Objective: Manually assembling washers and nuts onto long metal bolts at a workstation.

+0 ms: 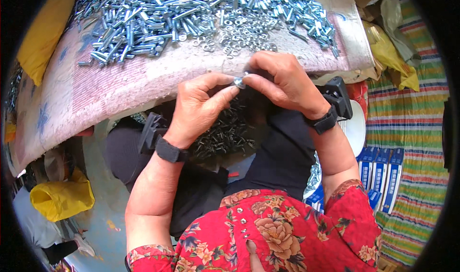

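Observation:
My left hand point(199, 104) pinches a small shiny metal piece point(238, 81) between thumb and index finger, just off the front edge of the cloth-covered table. From the other side my right hand point(282, 82) closes thumb and finger on the same piece; its fingertips are partly blurred. The piece looks round-ended, but its exact kind is too small to tell. Just beyond my hands lie a cluster of loose metal washers point(242, 37) and a wide heap of silvery metal sleeves or bolts point(158, 18).
Below my hands, between my knees, lies a pile of dark bolts point(223, 135). The table's pink-and-white cloth point(115, 87) hangs over its front edge. Blue-and-white boxes point(381, 176) stand at right on a striped sheet point(412, 128). A yellow bag point(62, 195) and another person's shoe point(84, 245) are at lower left.

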The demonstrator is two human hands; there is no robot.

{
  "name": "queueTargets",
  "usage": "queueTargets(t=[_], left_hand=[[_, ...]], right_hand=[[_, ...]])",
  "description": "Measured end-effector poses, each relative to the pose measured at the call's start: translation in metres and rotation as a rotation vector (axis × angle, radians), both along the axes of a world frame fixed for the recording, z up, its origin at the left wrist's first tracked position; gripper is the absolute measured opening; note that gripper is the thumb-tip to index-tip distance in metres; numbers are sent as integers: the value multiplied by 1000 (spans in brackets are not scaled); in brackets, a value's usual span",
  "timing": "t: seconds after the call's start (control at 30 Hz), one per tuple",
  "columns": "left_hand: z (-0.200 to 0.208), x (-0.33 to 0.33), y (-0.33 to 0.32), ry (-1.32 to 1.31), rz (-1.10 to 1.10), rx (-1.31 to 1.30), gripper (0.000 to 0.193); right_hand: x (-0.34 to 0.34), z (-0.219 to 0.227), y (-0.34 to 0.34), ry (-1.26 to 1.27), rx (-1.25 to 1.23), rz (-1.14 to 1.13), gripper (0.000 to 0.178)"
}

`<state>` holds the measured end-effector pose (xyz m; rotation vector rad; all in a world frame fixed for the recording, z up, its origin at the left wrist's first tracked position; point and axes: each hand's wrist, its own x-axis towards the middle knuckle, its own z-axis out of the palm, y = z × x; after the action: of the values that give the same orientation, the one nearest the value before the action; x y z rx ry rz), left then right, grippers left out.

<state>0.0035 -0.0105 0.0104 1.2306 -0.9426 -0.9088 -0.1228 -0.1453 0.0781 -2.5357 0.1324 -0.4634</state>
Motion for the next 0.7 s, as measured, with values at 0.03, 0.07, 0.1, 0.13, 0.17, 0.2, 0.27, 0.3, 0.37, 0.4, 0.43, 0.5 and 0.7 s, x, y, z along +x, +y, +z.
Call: queueTargets(t=[0.03, 0.07, 0.1, 0.13, 0.17, 0.2, 0.27, 0.3, 0.37, 0.4, 0.43, 0.5, 0.7], left_hand=[[0, -2, 0, -24, 28, -2, 14], [-3, -2, -1, -159, 56, -60, 13], [-2, -3, -2, -247, 83, -108, 13], [-1, -4, -2, -336, 108, -154, 13], [1, -3, -2, -386, 115, -179, 13], [4, -5, -2, -344, 99, -163, 13], [8, -6, -5, -357, 23, -266, 14], [9, -10, -5, -328, -50, -251, 15], [13, -15, -6, -247, -133, -230, 16], [10, -12, -2, -188, -135, -195, 17], [4, -4, 1, -181, 10, -219, 17], [3, 18, 8, 246, 70, -121, 14], [11, 12, 7, 272, -23, -94, 15]], right_hand=[[-1, -1, 1, 34, -127, -56, 18], [-1, -3, 3, 66, -254, -113, 22], [0, -8, 6, -18, -308, -150, 30], [0, -9, 7, -31, -300, -138, 30], [-1, -10, 7, -22, -248, -155, 33], [-3, -10, 6, -6, -203, -182, 37], [-7, -11, 3, -189, 364, -264, 43], [-2, -9, 0, -378, 391, -313, 40], [13, -8, -2, -652, 358, -349, 40], [19, -22, 26, -666, 550, -337, 43], [9, -23, 61, -340, 218, -180, 58], [14, 1, 72, -335, 144, 371, 65], [-8, -4, 52, -401, 338, -294, 37]])
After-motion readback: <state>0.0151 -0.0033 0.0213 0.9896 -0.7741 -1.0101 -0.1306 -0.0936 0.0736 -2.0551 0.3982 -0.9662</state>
